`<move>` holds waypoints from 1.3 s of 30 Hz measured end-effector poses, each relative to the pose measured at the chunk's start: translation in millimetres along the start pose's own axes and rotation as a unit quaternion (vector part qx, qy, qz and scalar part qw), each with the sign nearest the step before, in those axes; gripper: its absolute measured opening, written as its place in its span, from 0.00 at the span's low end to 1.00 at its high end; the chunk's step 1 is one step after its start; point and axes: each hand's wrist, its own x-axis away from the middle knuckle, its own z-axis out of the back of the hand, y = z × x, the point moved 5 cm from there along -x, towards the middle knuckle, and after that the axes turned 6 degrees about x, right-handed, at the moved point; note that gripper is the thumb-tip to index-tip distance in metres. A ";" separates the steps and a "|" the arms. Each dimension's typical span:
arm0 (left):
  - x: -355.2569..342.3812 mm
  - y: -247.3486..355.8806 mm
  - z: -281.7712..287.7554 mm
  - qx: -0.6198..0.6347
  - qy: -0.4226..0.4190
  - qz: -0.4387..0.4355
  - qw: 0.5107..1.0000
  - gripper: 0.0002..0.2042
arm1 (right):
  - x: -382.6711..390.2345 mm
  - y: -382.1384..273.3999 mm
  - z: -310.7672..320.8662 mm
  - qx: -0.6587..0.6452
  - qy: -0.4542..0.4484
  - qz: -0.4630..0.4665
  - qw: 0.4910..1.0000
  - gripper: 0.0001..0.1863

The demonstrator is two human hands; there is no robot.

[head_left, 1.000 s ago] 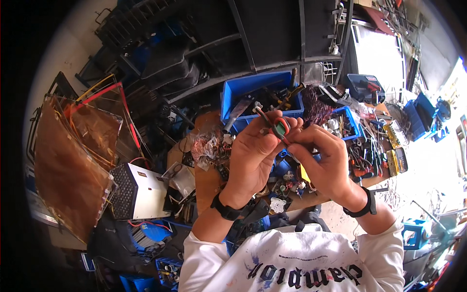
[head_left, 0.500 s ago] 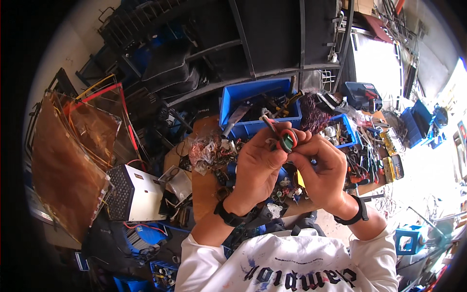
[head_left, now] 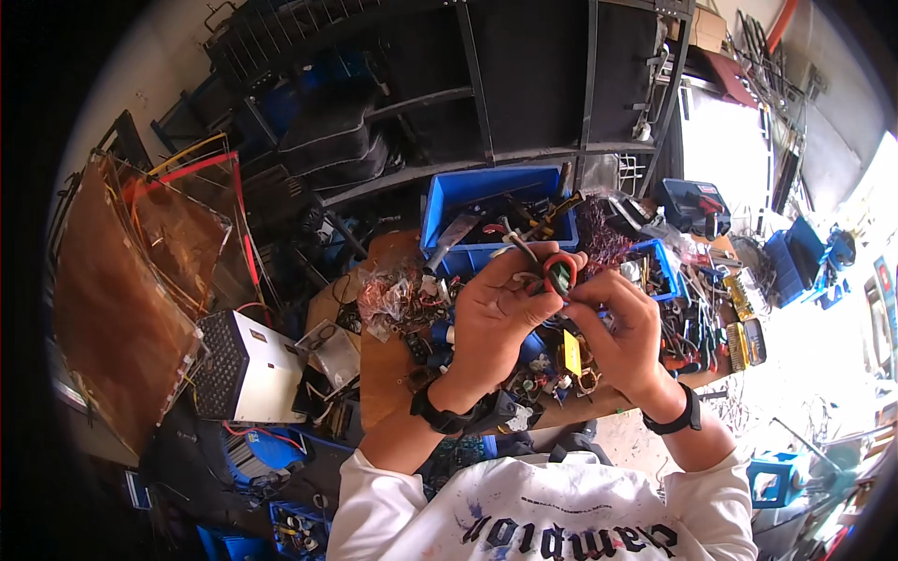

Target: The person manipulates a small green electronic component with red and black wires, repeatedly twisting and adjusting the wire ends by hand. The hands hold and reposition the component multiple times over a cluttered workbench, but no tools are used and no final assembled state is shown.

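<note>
Steady the red-green part (head_left: 561, 272), pinched in the left hand (head_left: 496, 310) above the table (head_left: 382, 379); apply the right hand (head_left: 625, 329) lightly, fingertips pressed together at the part's right, any held piece unclear.

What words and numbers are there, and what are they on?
White T-shirt: big black lettering, upside down here; I won't copy it.
Above that: a line too small to read.
White box: small marks, unreadable.
Red-and-green piece in the left hand: no readable writing.
</note>
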 end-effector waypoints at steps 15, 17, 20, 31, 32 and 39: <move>2.2 -4.9 -5.4 0.039 -0.030 0.017 0.999 0.25 | 8.1 -1.6 1.3 -0.056 0.024 -0.016 0.998 0.05; 2.0 -1.7 -10.0 0.032 -0.016 0.023 0.999 0.27 | 7.6 -4.2 2.5 -0.048 0.027 -0.012 0.998 0.05; 1.3 -2.8 -10.7 0.037 -0.018 0.021 0.999 0.27 | 7.4 -5.7 3.7 -0.040 0.038 -0.002 0.998 0.05; 4.9 -19.3 -3.3 0.019 -0.013 0.028 0.999 0.24 | 10.2 -1.4 0.3 -0.008 0.065 -0.016 0.998 0.06; 3.7 -19.8 -2.8 0.012 -0.013 0.021 1.000 0.24 | 9.8 -2.4 0.0 -0.004 0.069 -0.014 0.998 0.06; 0.0 -17.8 6.5 -0.070 -0.002 0.000 0.998 0.24 | 3.8 7.8 5.6 0.027 -0.002 -0.017 0.999 0.12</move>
